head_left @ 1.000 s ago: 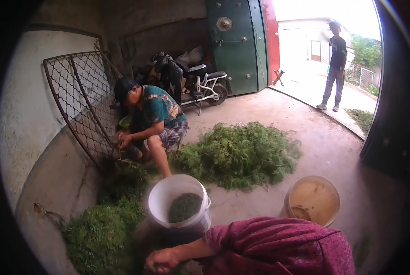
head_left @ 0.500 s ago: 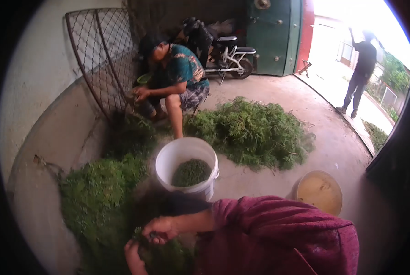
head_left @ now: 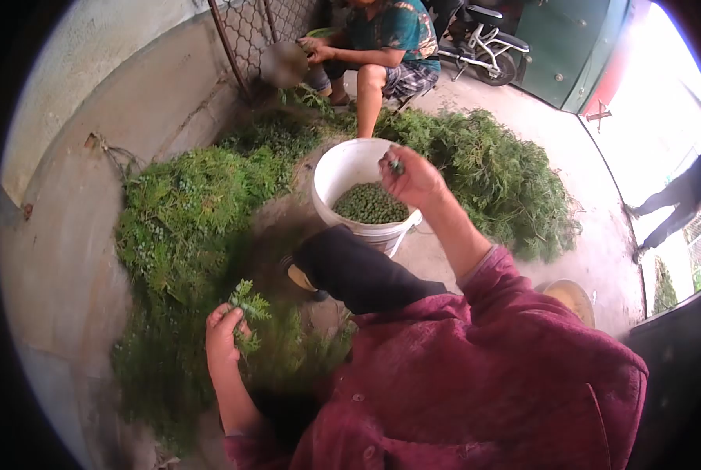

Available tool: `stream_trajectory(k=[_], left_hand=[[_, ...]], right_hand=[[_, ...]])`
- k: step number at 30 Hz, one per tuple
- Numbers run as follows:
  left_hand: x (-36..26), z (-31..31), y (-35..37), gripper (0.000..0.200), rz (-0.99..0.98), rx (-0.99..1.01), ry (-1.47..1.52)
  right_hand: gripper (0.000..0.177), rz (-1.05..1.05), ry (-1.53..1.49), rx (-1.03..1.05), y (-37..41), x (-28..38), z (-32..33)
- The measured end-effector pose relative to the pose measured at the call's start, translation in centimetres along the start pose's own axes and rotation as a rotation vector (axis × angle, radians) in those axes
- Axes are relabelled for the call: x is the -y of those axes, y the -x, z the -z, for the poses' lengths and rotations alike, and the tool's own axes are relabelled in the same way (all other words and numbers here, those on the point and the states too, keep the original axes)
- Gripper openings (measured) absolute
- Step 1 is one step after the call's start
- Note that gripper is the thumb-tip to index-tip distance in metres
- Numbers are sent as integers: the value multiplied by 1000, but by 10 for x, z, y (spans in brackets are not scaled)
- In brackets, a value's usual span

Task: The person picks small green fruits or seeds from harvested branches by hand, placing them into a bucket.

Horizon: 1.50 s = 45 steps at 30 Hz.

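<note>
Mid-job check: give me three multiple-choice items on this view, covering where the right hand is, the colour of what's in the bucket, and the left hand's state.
1. Where is the right hand?
A. Above the round white plastic bucket
B. On the wire mesh
C. Flat on the floor

2. What colour are the small round seeds in the bucket?
A. Red
B. Green
C. Yellow

3. What state is the left hand in?
A. Open and empty
B. Closed on a green leafy sprig
C. Tucked in a pocket

Answers:
1 A: it is raised over the rim, pinching a small green bit.
2 B: the heap inside is plainly green.
3 B: the fingers wrap around the stem.
</note>
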<state>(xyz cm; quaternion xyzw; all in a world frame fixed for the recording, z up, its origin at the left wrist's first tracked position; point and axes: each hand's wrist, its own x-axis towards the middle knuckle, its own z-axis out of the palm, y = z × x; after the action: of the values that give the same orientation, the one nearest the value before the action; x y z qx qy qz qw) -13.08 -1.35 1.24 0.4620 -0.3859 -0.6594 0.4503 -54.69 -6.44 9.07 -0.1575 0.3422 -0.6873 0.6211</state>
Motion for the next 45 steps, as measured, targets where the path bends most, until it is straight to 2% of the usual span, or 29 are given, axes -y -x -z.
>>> stream_trajectory(k=[3,4,5,7,8,11,13,15,16,17,18,19,21,27,28,31,33,37,39,41,42,44,45], left_hand=[[-2,0,2,13,-13,-1,-8],[-3,-1,2,11,-20,2,1],[-4,-2,3,11,-16,-4,1],[-6,-3,6,11,-66,12,-76],[-7,-3,6,11,-64,6,-75],[-8,-3,7,10,-65,18,-94],[-7,-1,8,9,-75,1,-57],[-15,-12,19,5,-162,-87,-206],[0,-4,13,8,-107,-148,-99],[-1,3,6,11,-54,-4,-123],[6,3,3,9,-64,-66,-60],[3,2,2,2,-34,-22,-22],[12,10,-5,6,-53,-39,-49],[11,11,-3,7,-2,-49,36],[15,16,-2,7,-8,-41,33],[9,17,-3,1,11,5,30],[-5,3,13,22,124,-115,-221],[-9,-10,8,25,178,-204,-193],[-14,-13,5,32,217,-165,-226],[-37,-48,21,39,247,-347,-356],[-37,-50,19,39,243,-342,-359],[-35,-51,15,43,298,-359,-322],[-32,-47,10,43,297,-355,-325]], right_hand=[[21,64,85,9,-13,11,9],[33,105,122,-10,-18,8,12],[33,98,122,-10,-21,8,15],[51,121,353,-145,-27,6,19],[67,114,413,-155,-31,4,25],[73,58,471,-168,-33,2,29],[68,47,495,-163,-35,-10,32],[64,105,390,12,-37,-12,49],[57,151,370,79,-45,-19,58],[50,160,341,55,-30,-14,45],[46,167,366,15,-23,-13,39],[46,167,418,78,-27,-14,48],[45,97,494,-104,-11,-8,26],[41,56,443,-92,-6,-13,28],[36,93,378,5,-13,-20,36],[31,88,326,47,-6,-25,31],[31,80,334,29,-2,-25,25],[31,66,392,-9,2,-23,21],[33,70,400,-1,4,-21,25],[31,68,375,91,-1,-18,32],[31,74,373,89,-2,-13,34],[27,235,300,-12,10,18,32],[30,376,566,-14,4,39,46]])
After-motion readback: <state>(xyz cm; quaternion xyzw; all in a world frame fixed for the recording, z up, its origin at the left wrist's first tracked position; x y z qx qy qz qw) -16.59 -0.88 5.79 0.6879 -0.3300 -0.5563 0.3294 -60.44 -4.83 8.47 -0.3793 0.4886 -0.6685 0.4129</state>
